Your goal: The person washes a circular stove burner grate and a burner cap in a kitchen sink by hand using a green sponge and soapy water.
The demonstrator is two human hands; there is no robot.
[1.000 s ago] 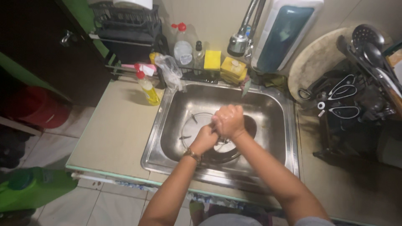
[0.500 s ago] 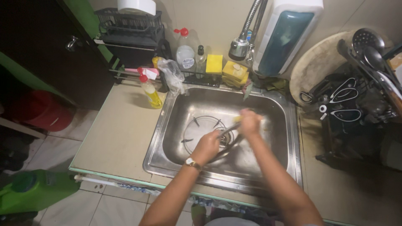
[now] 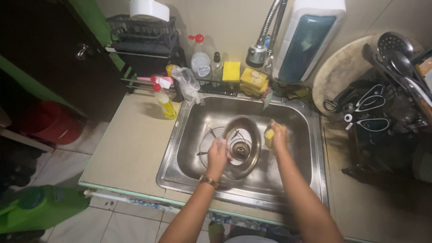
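Sink (image 3: 297,180) of steel holds the work low so drips stay inside, and over its drain I tilt a round glass lid (image 3: 243,143) up by its rim in my closed left hand (image 3: 218,154) so my right hand (image 3: 278,136), gripping a yellow sponge (image 3: 269,137), reaches its face.

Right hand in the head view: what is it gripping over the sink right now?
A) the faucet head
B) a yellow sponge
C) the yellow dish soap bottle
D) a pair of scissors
B: the right hand is closed around a yellow sponge beside the round metal lid that the left hand holds over the sink.
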